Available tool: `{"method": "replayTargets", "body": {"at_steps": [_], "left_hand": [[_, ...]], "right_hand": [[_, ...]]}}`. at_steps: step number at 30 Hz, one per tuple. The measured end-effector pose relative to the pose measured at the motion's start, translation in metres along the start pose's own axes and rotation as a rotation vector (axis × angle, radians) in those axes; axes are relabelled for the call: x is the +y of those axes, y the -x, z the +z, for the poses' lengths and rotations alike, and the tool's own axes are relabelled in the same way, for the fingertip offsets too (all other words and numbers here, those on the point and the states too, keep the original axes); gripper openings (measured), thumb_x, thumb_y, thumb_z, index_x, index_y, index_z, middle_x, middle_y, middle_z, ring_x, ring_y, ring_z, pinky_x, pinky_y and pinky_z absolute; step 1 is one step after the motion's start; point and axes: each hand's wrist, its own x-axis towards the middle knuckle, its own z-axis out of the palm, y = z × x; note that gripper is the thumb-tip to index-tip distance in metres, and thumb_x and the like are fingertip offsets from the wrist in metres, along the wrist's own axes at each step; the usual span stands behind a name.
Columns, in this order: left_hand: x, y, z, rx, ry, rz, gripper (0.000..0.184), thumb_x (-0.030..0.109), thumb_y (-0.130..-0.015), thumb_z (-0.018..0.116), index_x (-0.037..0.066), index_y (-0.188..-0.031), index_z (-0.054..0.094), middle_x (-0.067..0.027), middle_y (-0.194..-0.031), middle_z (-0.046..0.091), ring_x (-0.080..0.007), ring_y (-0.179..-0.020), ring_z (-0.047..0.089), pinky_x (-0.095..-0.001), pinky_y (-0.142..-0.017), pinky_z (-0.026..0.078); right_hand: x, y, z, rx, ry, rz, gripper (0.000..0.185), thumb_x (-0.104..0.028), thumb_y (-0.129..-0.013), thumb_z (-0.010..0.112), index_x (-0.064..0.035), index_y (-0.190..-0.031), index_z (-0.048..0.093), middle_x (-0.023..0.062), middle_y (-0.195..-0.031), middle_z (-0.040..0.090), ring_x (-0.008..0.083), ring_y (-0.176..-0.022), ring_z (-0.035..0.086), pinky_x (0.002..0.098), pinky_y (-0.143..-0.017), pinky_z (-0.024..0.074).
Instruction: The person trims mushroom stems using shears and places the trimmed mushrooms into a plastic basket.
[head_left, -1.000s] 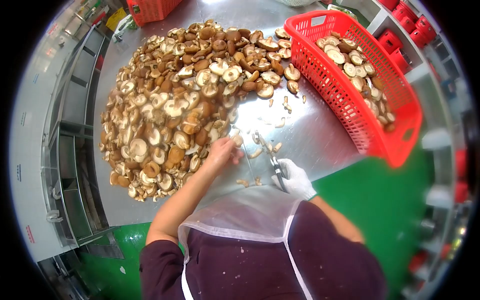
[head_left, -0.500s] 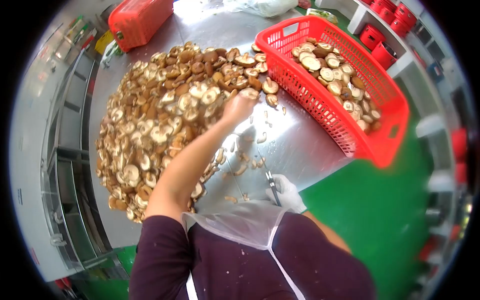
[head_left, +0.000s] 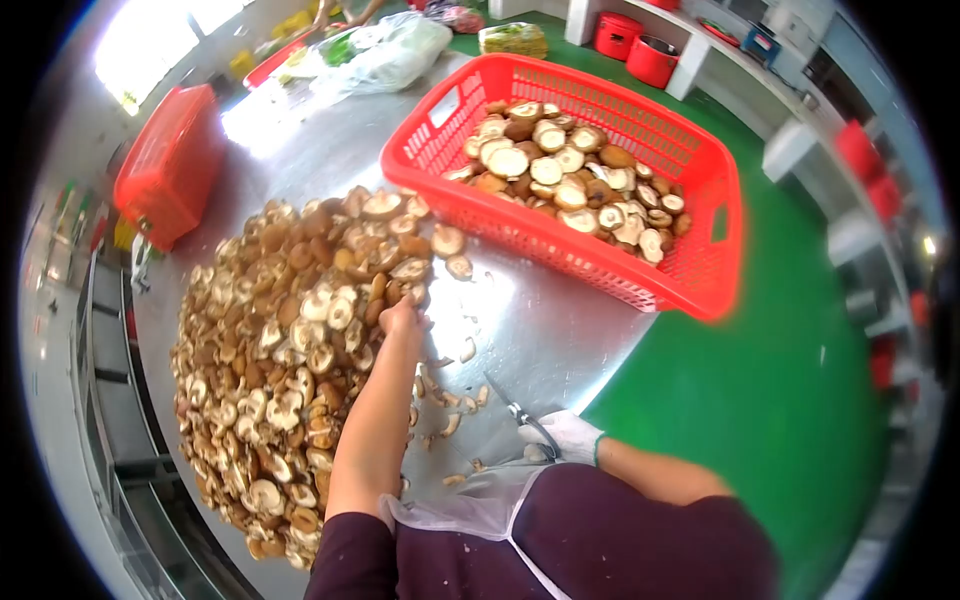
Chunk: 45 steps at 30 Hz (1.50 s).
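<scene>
Left hand, bare, is at the right edge of the big mushroom pile, fingers in among the caps; they're mostly hidden by the hand itself, so can't tell if the grip is wide or narrow, or if it has a mushroom. Right hand wears a white glove and is closed around the dark handles of the scissors — low over the near edge of the table, close to the body, metal end angled up and left in view. Too small to say how far apart the blades are. Mushrooms sit in two places: the heap covers the left part of the steel table, caps and pale undersides mixed, and a second lot lies inside the red basket. Basket stands on the far right part of the table, long side slanting down to the right; a few mushrooms lie just beside its left end. Loose stem pieces are scattered on bare metal between the pile and the scissors. Red crate at the far left corner, clear plastic bag on the far end. Person has a dark purple top and a translucent apron; green floor to the right — red pots under a shelf beyond the basket.
</scene>
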Motion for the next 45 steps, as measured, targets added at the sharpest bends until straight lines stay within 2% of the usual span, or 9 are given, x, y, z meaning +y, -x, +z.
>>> {"method": "replayTargets", "body": {"at_steps": [3, 7, 10, 15, 20, 30, 34, 37, 45], "left_hand": [[-0.005, -0.013, -0.021, -0.138, -0.066, -0.05, 0.015, 0.011, -0.087, 0.059, 0.0, -0.098, 0.059, -0.0073, -0.082, 0.058, -0.0207, -0.068, 0.059, -0.0364, -0.06, 0.057], [-0.005, 0.039, -0.064, -0.441, 0.051, -0.03, 0.028, 0.005, -0.087, 0.052, -0.003, -0.114, 0.053, -0.0146, -0.105, 0.062, -0.0271, -0.095, 0.064, -0.0352, -0.081, 0.057], [-0.015, 0.074, -0.109, -0.532, -0.027, 0.086, 0.03, 0.004, -0.087, 0.052, -0.003, -0.116, 0.051, -0.0131, -0.11, 0.06, -0.0247, -0.094, 0.064, -0.0328, -0.077, 0.058], [-0.023, 0.14, -0.143, -0.508, 0.033, 0.271, 0.043, -0.004, -0.087, 0.049, 0.002, -0.129, 0.049, -0.0083, -0.113, 0.06, -0.017, -0.091, 0.065, -0.0219, -0.071, 0.055], [-0.04, 0.167, -0.159, -0.528, 0.086, 0.32, 0.035, 0.007, -0.093, 0.052, -0.002, -0.128, 0.05, -0.007, -0.109, 0.064, -0.0127, -0.094, 0.063, -0.0233, -0.076, 0.053], [-0.056, 0.192, -0.164, -0.509, -0.015, 0.377, 0.033, 0.001, -0.092, 0.044, -0.005, -0.124, 0.051, -0.0097, -0.11, 0.063, -0.0145, -0.094, 0.063, -0.0262, -0.082, 0.055], [-0.061, 0.196, -0.161, -0.477, -0.031, 0.352, 0.03, 0.003, -0.091, 0.046, -0.003, -0.119, 0.056, -0.0059, -0.105, 0.064, -0.0104, -0.089, 0.062, -0.0238, -0.076, 0.054], [-0.072, 0.183, -0.168, -0.431, -0.061, 0.307, 0.028, 0.003, -0.09, 0.046, -0.005, -0.115, 0.057, -0.0065, -0.103, 0.064, -0.0107, -0.086, 0.063, -0.0235, -0.075, 0.055], [-0.101, 0.148, -0.192, -0.373, -0.253, 0.144, 0.025, 0.003, -0.091, 0.048, -0.006, -0.112, 0.058, -0.0108, -0.1, 0.065, -0.0151, -0.081, 0.064, -0.0234, -0.068, 0.056]], "right_hand": [[0.003, 0.0, -0.003, -0.038, 0.05, 0.031, 0.033, -0.032, -0.086, 0.068, -0.0023, -0.073, 0.066, 0.0046, -0.064, 0.06, 0.0113, -0.05, 0.052, 0.0257, -0.044, 0.0382], [0.006, 0.005, -0.001, -0.061, 0.2, -0.126, 0.027, -0.026, -0.083, 0.07, -0.0031, -0.073, 0.062, 0.0026, -0.065, 0.057, 0.0102, -0.057, 0.051, 0.0263, -0.051, 0.04], [-0.013, 0.035, 0.019, 0.108, 0.652, -0.433, 0.025, -0.025, -0.081, 0.071, -0.0029, -0.08, 0.059, 0.0029, -0.067, 0.056, 0.009, -0.065, 0.048, 0.0284, -0.06, 0.043], [-0.048, 0.046, 0.063, 0.38, 1.077, -0.743, 0.027, -0.029, -0.078, 0.067, -0.0059, -0.09, 0.063, 0.0168, -0.083, 0.064, 0.0378, -0.082, 0.062, 0.0451, -0.072, 0.0493], [-0.054, 0.043, 0.077, 0.448, 1.277, -0.962, 0.031, -0.029, -0.074, 0.07, -0.007, -0.095, 0.066, 0.0138, -0.083, 0.065, 0.0336, -0.08, 0.063, 0.0434, -0.072, 0.0507], [-0.057, 0.048, 0.084, 0.458, 1.485, -0.892, 0.028, -0.029, -0.076, 0.066, -0.0067, -0.092, 0.064, 0.0146, -0.085, 0.065, 0.0331, -0.081, 0.063, 0.0435, -0.073, 0.0506], [-0.046, 0.034, 0.076, 0.442, 1.59, -0.882, 0.028, -0.033, -0.078, 0.065, -0.0062, -0.082, 0.06, 0.0144, -0.074, 0.064, 0.0318, -0.066, 0.064, 0.0438, -0.063, 0.051], [-0.048, 0.037, 0.08, 0.327, 1.62, -0.675, 0.034, -0.038, -0.084, 0.057, -0.0043, -0.083, 0.06, 0.0181, -0.084, 0.066, 0.0358, -0.077, 0.064, 0.0451, -0.069, 0.0505], [-0.027, 0.005, 0.073, 0.189, 1.614, -0.683, 0.035, -0.038, -0.084, 0.058, -0.004, -0.08, 0.062, 0.0184, -0.072, 0.065, 0.0357, -0.068, 0.065, 0.0459, -0.065, 0.0515]]}}
